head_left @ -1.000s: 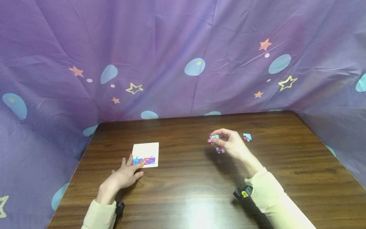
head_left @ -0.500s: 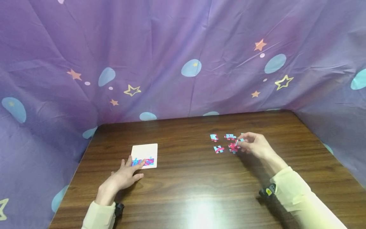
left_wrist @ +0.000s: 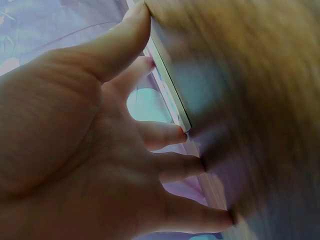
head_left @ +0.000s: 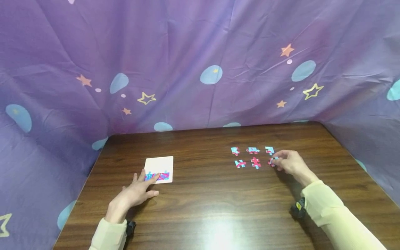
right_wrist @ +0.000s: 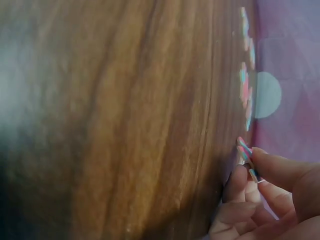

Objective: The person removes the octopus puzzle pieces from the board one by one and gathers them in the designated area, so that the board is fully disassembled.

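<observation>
Toward the far edge of the brown wood-grain desk point(head_left: 200, 198), right of its middle, the person's right hand point(head_left: 292, 164) pinched a small pink-and-light-blue jigsaw piece point(head_left: 271, 162) between thumb and fingertips. The right wrist view showed the piece tilted in that grip, seen nearly edge-on; whether its lower rim touched the desk could not be told.

Five loose pieces lay flat beside it in two rows. A far row, parallel to the desk's far edge, held a light-blue-and-pink left piece point(head_left: 235, 150), a wide middle piece point(head_left: 252, 150) and a mostly light-blue right piece point(head_left: 269, 150). In the nearer row lay a blue piece with a pink band point(head_left: 240, 163) and a mostly red-pink piece point(head_left: 256, 163), the held one ending that row nearest the desk's right edge.

Over by the desk's left edge, the left hand point(head_left: 132, 194), fingers straight and spread, rested at the near left corner of a white square board point(head_left: 159, 163). Along the board's near side ran a blue-and-pink strip point(head_left: 164, 176), partly covered by a fingertip.

The held piece looked thin, light and fairly stiff, probably card; its knobs seemed the likeliest part to bend, so opposite straight edges or the solid middle looked the safer hold.
</observation>
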A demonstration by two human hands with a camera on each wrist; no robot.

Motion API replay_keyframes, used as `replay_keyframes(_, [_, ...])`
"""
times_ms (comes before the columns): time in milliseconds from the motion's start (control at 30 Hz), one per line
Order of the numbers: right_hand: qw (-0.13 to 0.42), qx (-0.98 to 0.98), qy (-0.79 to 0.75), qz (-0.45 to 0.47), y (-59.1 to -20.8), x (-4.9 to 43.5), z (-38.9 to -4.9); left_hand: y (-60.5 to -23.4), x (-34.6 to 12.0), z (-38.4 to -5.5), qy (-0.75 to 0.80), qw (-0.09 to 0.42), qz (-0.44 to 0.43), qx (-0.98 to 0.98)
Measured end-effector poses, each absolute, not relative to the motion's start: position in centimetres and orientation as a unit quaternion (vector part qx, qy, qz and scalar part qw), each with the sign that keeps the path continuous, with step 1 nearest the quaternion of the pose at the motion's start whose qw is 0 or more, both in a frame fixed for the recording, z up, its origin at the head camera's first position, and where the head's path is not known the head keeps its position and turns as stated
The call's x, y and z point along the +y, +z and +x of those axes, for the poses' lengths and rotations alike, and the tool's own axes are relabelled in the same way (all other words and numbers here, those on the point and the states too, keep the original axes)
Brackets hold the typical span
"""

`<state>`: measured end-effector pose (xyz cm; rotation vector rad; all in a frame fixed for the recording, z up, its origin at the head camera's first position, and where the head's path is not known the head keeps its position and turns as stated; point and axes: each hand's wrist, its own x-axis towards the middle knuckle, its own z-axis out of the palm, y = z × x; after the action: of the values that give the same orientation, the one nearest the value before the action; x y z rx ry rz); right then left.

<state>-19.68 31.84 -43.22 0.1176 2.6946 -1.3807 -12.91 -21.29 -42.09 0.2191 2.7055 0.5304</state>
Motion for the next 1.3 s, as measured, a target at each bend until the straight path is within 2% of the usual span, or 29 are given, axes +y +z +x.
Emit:
replay_keyframes(567, [0.045,0.932,-0.359,0.032,-43.2,31.8,-20.6,-42.0,-21.5,-13.0,0.201,0.182,0.086,0.959])
replay_keyframes(933, [0.016,0.946,-0.322,0.016,-43.1,31.4,-20.5,-41.9,-21.7,-13.2,0.224,0.170,0.099,0.955])
replay_keyframes(1133, [-0.034,0.954,-0.297,-0.015,-42.2,29.0,-20.2,-41.8,-22.0,-12.8,0.227,0.151,0.119,0.955])
replay_keyframes(1300, [-0.065,0.947,-0.308,-0.068,-40.9,24.4,-20.1,-42.0,-22.0,-12.3,0.221,0.141,0.135,0.956])
